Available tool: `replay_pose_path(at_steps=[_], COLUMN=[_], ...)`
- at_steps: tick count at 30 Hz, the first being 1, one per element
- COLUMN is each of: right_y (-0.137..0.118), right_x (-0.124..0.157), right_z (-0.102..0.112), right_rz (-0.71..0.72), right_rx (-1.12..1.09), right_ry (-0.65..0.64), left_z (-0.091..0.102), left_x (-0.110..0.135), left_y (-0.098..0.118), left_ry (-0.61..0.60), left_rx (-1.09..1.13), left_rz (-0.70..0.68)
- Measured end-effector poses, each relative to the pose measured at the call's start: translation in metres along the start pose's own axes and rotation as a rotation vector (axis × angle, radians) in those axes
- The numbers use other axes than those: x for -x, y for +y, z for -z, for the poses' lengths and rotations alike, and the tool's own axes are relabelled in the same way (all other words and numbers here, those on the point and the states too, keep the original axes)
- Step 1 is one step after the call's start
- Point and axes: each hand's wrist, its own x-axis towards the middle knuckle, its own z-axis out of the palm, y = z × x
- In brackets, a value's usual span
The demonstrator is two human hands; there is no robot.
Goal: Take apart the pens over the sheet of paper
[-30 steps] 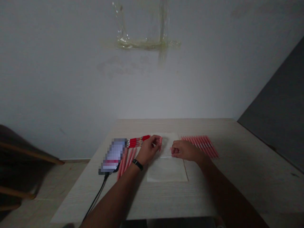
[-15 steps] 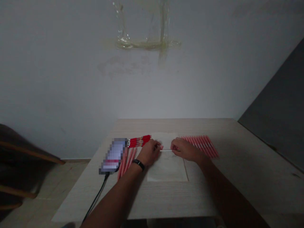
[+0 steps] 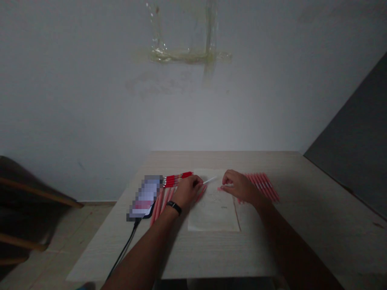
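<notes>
Toward the left edge of the desk (image 3: 211,257) lie pink barrels (image 3: 162,205). Mid-desk, the left hand (image 3: 188,190) pinches a white stick (image 3: 209,180) beside a pink tube (image 3: 201,193); whether the right hand (image 3: 238,187) grips anything, I cannot tell. Fitting parts seems underway; aligning stick and tube likely follows.

Phone screen (image 3: 146,197): pixelated, can't read a thing!
White stick (image 3: 211,179): one end lost in the left hand (image 3: 189,191).
Pink row (image 3: 263,186): partly covered by the right hand (image 3: 240,188).
Pink speck (image 3: 219,188): too tiny to name.
Wall tape (image 3: 181,57): sliced by the top edge!
</notes>
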Motion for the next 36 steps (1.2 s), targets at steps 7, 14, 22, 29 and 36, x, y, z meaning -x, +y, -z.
replay_pose_path(at_steps=[7, 14, 22, 29, 36], right_y=[0.002, 0.001, 0.007, 0.004, 0.007], right_x=[0.007, 0.007, 0.006, 0.005, 0.008], right_z=[-0.007, -0.012, -0.010, -0.012, -0.002], right_rz=[0.091, 0.025, -0.062, -0.031, -0.193], right_rx=[-0.061, -0.031, -0.037, 0.009, -0.173], right_ry=[-0.446, -0.474, -0.415, -0.407, -0.211], left_z=[-0.002, -0.003, -0.001, -0.002, -0.001], left_x=[0.000, 0.000, 0.000, 0.002, 0.002], left_y=[-0.007, -0.002, 0.004, 0.005, 0.007], left_ry=[0.025, 0.000, -0.027, -0.043, -0.079], left_rx=[-0.001, -0.020, -0.035, -0.029, -0.036], left_rz=[0.032, 0.035, 0.036, 0.026, 0.000])
